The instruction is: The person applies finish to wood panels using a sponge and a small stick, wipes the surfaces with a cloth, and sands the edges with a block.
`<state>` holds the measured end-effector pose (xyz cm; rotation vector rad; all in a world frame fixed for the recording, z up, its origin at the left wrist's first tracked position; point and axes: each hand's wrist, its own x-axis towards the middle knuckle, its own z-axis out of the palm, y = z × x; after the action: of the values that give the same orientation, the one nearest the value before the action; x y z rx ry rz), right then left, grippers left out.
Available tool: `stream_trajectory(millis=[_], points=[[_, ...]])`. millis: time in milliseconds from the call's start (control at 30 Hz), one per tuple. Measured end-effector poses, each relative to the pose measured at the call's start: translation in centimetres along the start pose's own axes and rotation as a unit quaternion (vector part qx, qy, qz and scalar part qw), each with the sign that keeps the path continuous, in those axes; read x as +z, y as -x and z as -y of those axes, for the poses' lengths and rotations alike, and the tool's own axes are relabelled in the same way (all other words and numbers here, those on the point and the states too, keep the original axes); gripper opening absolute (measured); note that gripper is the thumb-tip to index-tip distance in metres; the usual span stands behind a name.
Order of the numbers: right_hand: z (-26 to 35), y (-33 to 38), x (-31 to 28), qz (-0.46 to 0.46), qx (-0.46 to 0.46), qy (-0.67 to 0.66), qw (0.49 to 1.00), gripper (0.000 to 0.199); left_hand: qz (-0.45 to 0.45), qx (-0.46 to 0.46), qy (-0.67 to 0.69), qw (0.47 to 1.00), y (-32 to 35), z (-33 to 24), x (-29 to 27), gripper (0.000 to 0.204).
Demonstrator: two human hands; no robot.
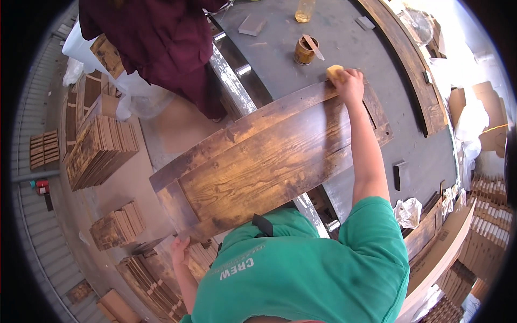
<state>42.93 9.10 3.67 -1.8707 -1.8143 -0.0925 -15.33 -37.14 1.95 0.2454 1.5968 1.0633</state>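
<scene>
A broad dark-grey tabletop lies under the right end of a long brown-stained wooden panel; the left end overhangs, so a press there could tip it. The left hand is at the near left corner, its hold unclear. At the far edge, the right hand, swung farther, could knock the round brown-smeared tin; it is clamped on a yellow sponge block.

A ribbed grey wall edges the left, beyond a brownish floor. Bright light (almost white) fills the upper right.
</scene>
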Motion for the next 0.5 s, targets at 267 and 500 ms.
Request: stream_trajectory(millis=[267,500], points=[[1.0,0.5,0.4,0.006,-0.065,-0.023,0.998,0.022,-0.008,-0.018,0.013,1.0,-0.4,0.2,-0.4,0.027],[2.7,1.6,0.4,0.112,-0.089,-0.092,0.985,0.029,-0.006,-0.021,0.012,1.0,-0.4,0.0,-0.2,0.023]])
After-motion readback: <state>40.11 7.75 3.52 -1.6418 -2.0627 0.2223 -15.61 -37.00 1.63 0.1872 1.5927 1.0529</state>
